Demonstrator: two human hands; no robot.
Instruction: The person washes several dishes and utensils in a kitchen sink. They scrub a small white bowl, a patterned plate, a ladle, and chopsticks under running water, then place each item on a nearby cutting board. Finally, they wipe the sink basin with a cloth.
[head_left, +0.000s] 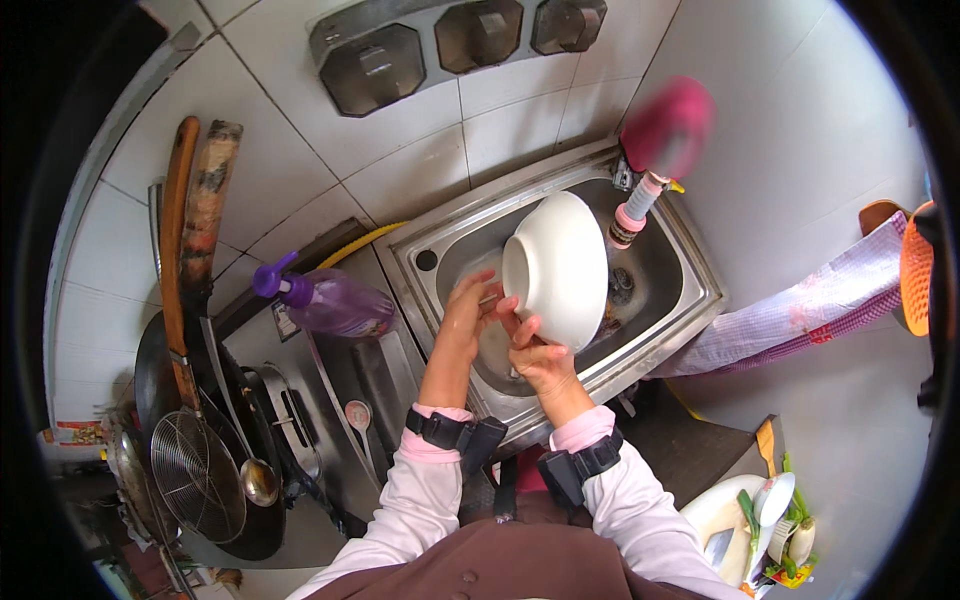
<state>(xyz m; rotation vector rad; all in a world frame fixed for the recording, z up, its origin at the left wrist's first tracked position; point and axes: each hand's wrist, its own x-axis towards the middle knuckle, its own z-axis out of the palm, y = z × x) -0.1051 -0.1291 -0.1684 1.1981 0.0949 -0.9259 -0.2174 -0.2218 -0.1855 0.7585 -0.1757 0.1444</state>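
A white bowl (570, 277) is tilted on its side over the stainless steel sink (480, 360), its foot ring turned left. My right hand (544, 364) grips it at the near lower edge, with fingers on the outside wall. Just left of the foot ring is my left hand (469, 307), fingers apart and holding nothing; whether the fingertips touch the bowl is unclear. Beyond the bowl, a faucet extension (634, 214) in pink and grey points down into the basin. A dark scrubber-like item (621, 285) lies near the drain.
A purple pump bottle (341, 300) stands left of the sink near a small spoon (360, 420). Farther left are a wire strainer (199, 476), a metal ladle (260, 480) and a dark wok (259, 536). A blurred pink object (667, 124) is above the faucet. Checked cloth (795, 307) hangs right.
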